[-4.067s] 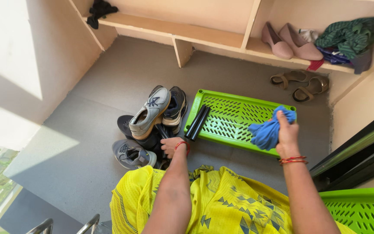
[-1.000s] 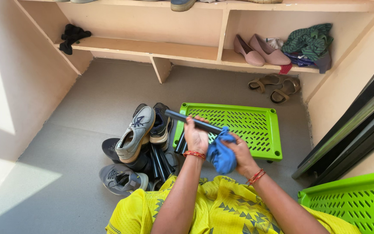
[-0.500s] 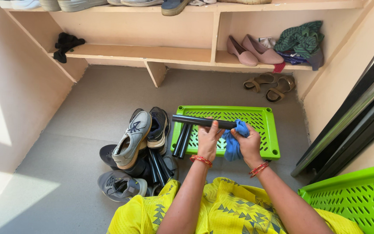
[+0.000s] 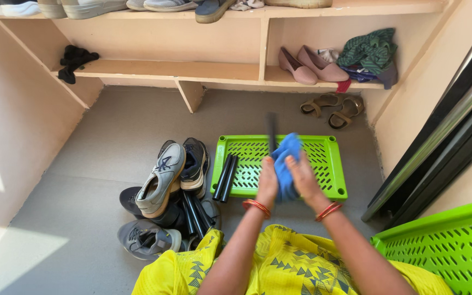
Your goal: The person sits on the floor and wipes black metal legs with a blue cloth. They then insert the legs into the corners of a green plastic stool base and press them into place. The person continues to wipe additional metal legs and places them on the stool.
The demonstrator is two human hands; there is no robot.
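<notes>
My left hand [image 4: 267, 180] grips the lower end of a black rod [image 4: 271, 131] that points up and away, blurred. My right hand [image 4: 304, 177] presses a blue cloth [image 4: 286, 158] around the rod just above the left hand. Both hands hover over a green perforated plastic shelf panel [image 4: 323, 164] lying flat on the grey floor. Two more black rods [image 4: 226, 177] rest on the panel's left edge. Orange bangles sit on both wrists.
A pile of grey sneakers [image 4: 162, 180] and dark shoes lies left of the panel. Wooden shelves hold pink flats [image 4: 307, 65], folded green cloth [image 4: 370, 52] and a black rag [image 4: 75, 59]. Sandals [image 4: 334, 108] sit under the shelf. Another green panel [image 4: 449, 246] is at lower right.
The rod, held level across the panel a moment ago, now stands on end pointing away. Both hands shifted right and closer together, with the cloth wrapped around the rod.
</notes>
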